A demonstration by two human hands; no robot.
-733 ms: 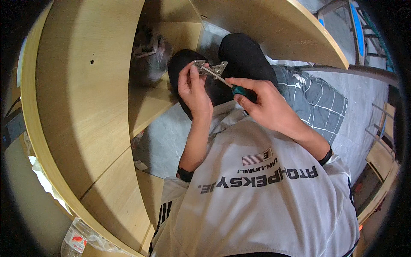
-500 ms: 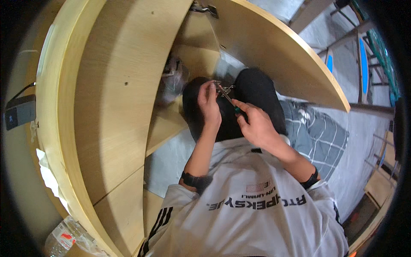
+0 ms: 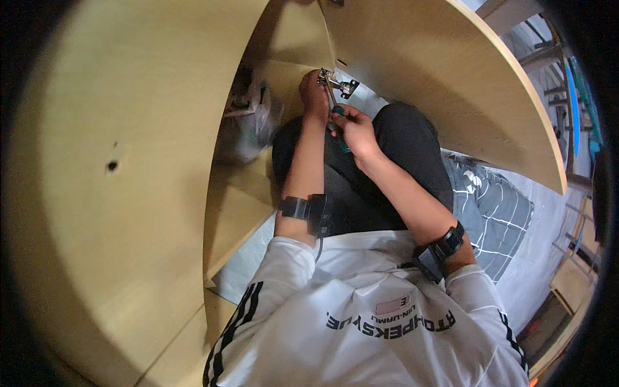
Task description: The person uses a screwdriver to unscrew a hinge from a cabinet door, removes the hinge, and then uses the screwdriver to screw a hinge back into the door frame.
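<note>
Shiny metal hinge (image 3: 347,88), plastic screwdriver handle (image 3: 338,110), smooth wooden panel (image 3: 445,77), matt cloth trousers (image 3: 407,145)

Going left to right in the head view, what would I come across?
Wooden panel with a dark hole → plastic bag → left hand → metal hinge → right hand → grey checked fabric → blue strip.

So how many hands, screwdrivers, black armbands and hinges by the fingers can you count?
Hands: 2
Green-handled screwdriver: 1
Black armbands: 2
Metal hinge by the fingers: 1
Total: 6
</note>
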